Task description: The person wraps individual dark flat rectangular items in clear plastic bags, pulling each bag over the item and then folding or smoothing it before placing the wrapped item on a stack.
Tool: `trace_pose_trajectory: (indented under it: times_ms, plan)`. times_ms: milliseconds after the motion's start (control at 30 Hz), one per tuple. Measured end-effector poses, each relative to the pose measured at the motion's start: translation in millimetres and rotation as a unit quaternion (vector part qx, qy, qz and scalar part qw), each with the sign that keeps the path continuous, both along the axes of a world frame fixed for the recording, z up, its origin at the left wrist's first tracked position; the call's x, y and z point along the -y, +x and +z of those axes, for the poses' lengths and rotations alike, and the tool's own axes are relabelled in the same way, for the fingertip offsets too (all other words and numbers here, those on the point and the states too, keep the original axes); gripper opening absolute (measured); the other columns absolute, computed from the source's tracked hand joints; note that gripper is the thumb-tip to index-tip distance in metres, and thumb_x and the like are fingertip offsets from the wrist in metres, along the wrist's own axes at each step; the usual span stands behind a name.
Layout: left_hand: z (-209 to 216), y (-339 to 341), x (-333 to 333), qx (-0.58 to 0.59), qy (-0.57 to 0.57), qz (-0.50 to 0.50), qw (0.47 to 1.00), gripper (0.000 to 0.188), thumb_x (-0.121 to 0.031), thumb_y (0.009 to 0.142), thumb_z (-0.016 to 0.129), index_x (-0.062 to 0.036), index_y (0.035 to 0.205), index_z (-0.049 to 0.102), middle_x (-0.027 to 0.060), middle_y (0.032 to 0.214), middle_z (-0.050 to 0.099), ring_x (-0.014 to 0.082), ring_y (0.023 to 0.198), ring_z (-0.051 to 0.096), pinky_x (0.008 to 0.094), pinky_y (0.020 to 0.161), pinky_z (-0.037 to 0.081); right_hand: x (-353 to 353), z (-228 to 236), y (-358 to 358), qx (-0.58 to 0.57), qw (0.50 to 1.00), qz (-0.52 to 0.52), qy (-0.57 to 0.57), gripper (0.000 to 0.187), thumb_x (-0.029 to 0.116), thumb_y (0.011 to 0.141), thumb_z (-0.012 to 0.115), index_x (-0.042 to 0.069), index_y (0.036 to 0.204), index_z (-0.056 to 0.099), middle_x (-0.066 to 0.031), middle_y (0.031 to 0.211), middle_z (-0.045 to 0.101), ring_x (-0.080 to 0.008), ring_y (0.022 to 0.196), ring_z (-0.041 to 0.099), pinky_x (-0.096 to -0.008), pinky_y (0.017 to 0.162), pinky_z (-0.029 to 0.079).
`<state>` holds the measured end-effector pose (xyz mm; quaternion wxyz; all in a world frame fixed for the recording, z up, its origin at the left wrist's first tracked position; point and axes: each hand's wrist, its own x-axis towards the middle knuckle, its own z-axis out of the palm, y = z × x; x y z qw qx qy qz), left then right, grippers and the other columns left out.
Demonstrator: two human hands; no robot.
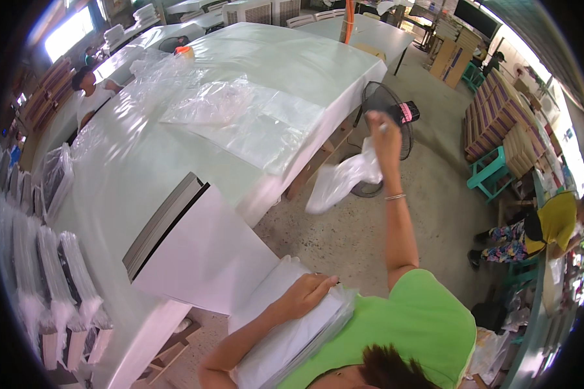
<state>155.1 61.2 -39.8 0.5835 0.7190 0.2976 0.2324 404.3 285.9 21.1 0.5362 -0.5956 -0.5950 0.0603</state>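
My right hand (384,133) is raised out past the table's right edge, its fingers closed. A crumpled clear plastic bag (344,181) trails down from it, blurred by motion. Close to my body, my left hand (307,297) grips the top of a plastic-wrapped stack of white sheets (285,340), which my forearm presses against me. Beside it, a stack of large white boards or sheets (204,256) with a dark, layered edge lies on the table corner and overhangs it. Flat clear plastic bags (253,120) are spread farther up the table.
The long white table (292,55) fills the left and middle. Several plastic-wrapped bundles (65,272) stand at left. A black floor fan (386,107) is beside the table. Green stools (490,172) and striped stacks (499,117) are at right. Other people are at left and right.
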Motion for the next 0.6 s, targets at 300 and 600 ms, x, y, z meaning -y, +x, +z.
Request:
trace_pose_trajectory:
  times_ms: [300,600]
  plan:
    - [61.8,-35.7,-22.9,0.133,0.12,0.348,0.92,0.052,-0.013,0.083,0.059,-0.0009,0.127,0.036,0.0113,0.114,0.046,0.0194,0.097,0.047,0.0325,0.083,0.04,89.7,35.7,-136.8,-0.094,0.867,0.477,-0.107,0.072,0.059,0.091,0.011,0.006,0.135,0.032,-0.01,0.137,0.035,-0.0231,0.126,0.03,-0.0357,0.106,0.02]
    - [45.7,-104.5,-17.1,-0.074,0.14,0.433,0.887,0.031,-0.018,0.083,0.062,-0.0026,0.106,0.048,0.0045,0.105,0.049,0.0165,0.094,0.048,0.0291,0.083,0.04,107.1,-11.7,-206.7,-0.152,0.788,0.583,-0.126,0.073,0.06,0.09,0.012,0.009,0.136,0.034,-0.0086,0.107,0.037,-0.0196,0.101,0.035,-0.0318,0.098,0.025]
